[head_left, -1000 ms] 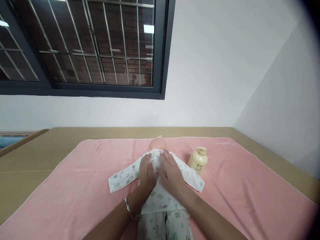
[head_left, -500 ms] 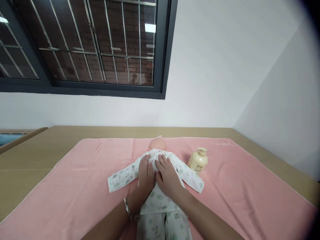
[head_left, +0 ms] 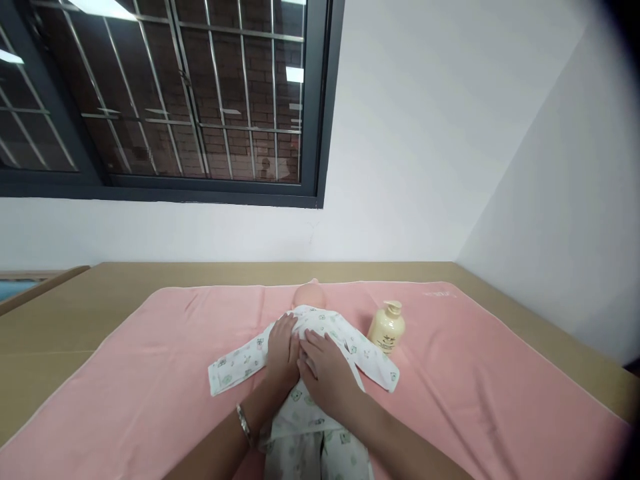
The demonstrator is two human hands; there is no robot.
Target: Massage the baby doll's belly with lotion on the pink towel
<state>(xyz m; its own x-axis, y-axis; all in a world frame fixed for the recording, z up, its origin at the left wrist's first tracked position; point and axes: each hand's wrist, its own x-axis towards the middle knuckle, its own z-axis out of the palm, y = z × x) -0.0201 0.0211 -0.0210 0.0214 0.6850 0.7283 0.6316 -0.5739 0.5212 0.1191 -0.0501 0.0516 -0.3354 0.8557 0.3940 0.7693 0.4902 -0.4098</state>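
On the pink towel (head_left: 150, 373) spread over the worktop (head_left: 60, 320), centre of view: one baby doll (head_left: 309, 297), lying face up, head toward 12 o'clock, dressed in a white printed top (head_left: 345, 337) and matching trousers (head_left: 320, 457).

Left hand (head_left: 281, 353): flat, fingers extended, palm down on the doll's chest at the left side of the top's front; gripping nothing. A metal bracelet (head_left: 245, 425) sits on its wrist.

Right hand (head_left: 325, 373): flat, fingers extended, palm down on the chest just beside the left hand, the two touching along the middle of the garment; gripping nothing.

Change from one second earlier: the right hand has drawn back from the collar near the doll's neck toward 6 o'clock and now lies lower on the chest, its fingertips level with the left hand's. The left hand stays almost where it was. Judged from this, the hands are pressing or smoothing the front of the top down the doll's body, with the sleeves remaining spread toward 9 and 3 o'clock.

Beside the doll at 2 o'clock: one cream pump bottle (head_left: 387, 328), upright, apart from the sleeve, untouched, as before. The view has tilted slightly, so everything sits a little lower in the picture.
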